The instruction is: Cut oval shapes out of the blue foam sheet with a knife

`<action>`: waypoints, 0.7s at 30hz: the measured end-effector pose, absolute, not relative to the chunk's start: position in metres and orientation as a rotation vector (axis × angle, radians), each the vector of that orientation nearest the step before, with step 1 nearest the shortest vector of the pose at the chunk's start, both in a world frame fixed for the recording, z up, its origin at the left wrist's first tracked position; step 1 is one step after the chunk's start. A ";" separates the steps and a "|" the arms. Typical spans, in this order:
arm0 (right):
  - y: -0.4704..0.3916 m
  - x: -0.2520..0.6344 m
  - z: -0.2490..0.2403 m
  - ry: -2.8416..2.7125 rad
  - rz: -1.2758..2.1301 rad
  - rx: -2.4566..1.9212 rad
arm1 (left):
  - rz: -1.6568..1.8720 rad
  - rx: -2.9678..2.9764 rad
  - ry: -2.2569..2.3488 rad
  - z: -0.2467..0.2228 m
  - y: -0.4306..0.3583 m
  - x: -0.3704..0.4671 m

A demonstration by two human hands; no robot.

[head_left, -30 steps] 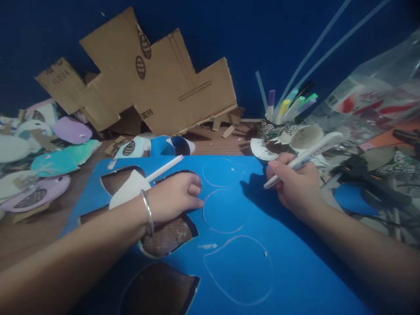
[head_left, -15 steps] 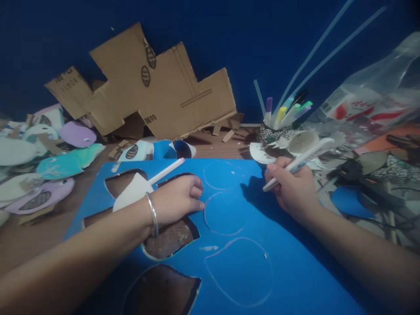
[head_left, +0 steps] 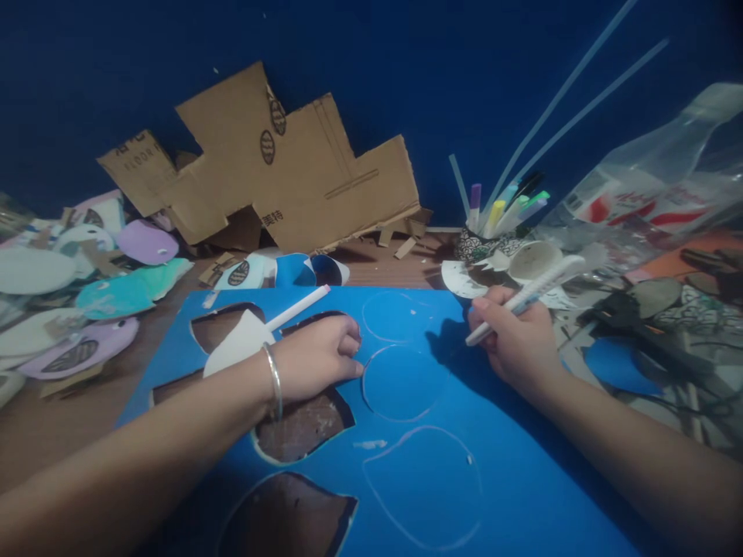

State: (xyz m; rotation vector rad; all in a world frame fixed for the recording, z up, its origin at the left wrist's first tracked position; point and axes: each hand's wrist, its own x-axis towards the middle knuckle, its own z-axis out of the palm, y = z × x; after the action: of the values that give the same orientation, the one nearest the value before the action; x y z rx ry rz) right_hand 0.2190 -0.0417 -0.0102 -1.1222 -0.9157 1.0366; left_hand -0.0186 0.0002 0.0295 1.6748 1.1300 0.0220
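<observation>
My left hand [head_left: 322, 352], with a silver bangle at the wrist, rests on the blue sheet [head_left: 522, 480]. Its fingers are curled, with nothing visible in them, and the thumb tip touches a drawn round outline. Just behind it lie a white marker [head_left: 299, 307] with a pink end and a white cut-out piece [head_left: 235, 348], partly covered by my forearm. My right hand [head_left: 516, 340] is closed around a slim white pen-like tool [head_left: 531, 292], its lower end pointing left above the sheet. Several pale outlines and cut-out holes show in the sheet.
Cut cardboard [head_left: 307, 178] leans on the blue wall. Painted fish-shaped cut-outs [head_left: 133, 288] are piled at left. A patterned cup [head_left: 471, 244] holds markers and clear strips. At right lie a plastic bottle [head_left: 655, 178] and a heap of scraps [head_left: 618, 363].
The whole view has shifted slightly, so the background sits lower and a little to the right. Both hands keep nearly the same pose and place on the sheet.
</observation>
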 end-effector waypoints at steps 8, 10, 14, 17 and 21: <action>-0.042 0.222 -0.010 -0.904 1.071 -1.101 | -0.096 2.192 1.338 0.038 -0.016 -0.017; -0.042 0.222 -0.011 -0.922 1.060 -1.096 | -0.108 2.408 1.395 0.040 -0.027 -0.013; -0.041 0.223 -0.013 -0.930 1.067 -1.100 | -0.087 2.749 1.369 0.041 -0.042 -0.006; -0.041 0.224 -0.013 -0.935 1.070 -1.129 | 0.009 2.820 1.274 0.037 -0.045 -0.005; -0.041 0.224 -0.013 -0.941 1.061 -1.145 | 0.047 2.803 1.129 0.027 -0.045 -0.004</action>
State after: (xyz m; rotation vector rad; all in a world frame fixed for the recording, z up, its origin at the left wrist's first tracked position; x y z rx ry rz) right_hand 0.2238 -0.0406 -0.0127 -1.1450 -0.9412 1.0608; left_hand -0.0044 -0.0453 0.0272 2.8026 1.1292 0.0465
